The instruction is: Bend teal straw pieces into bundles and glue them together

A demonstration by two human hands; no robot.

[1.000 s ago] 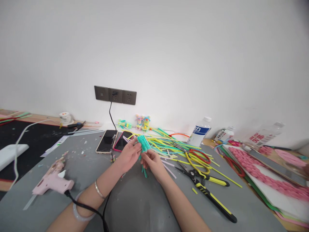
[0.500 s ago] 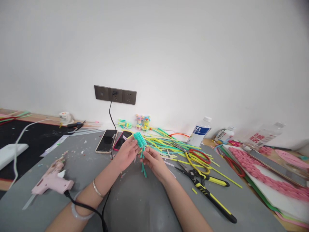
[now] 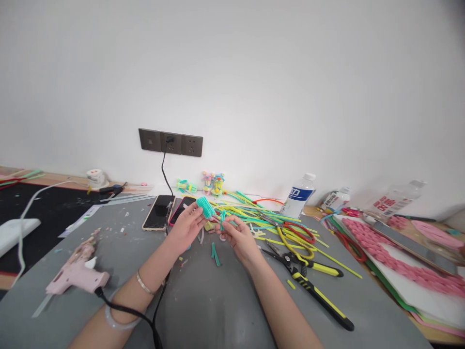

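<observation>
Pinched in my left hand [image 3: 187, 227] is a small teal block [image 3: 206, 207] made of pipe cleaner pieces laid side by side. My right hand [image 3: 236, 236] is closed on a short teal pipe cleaner piece [image 3: 223, 220], held upright and apart from the block. On the grey mat below lie more short teal pieces [image 3: 215, 255]. Behind my right hand spreads a heap of long yellow and teal pipe cleaners [image 3: 250, 209]. Small pipe cleaner figures [image 3: 213, 183] stand by the wall.
A pink glue gun [image 3: 77, 277] with a black cord lies at left. Two phones [image 3: 159, 213] rest behind my left hand. Yellow-and-black pliers [image 3: 308, 276], scissors [image 3: 298, 238] and a bottle [image 3: 298, 196] are at right. A pink braided piece [image 3: 395, 257] lies on sheets at far right.
My hands have drawn apart. The teal piece in my right hand has come away from the block and moved right, uncovering the short pieces on the mat.
</observation>
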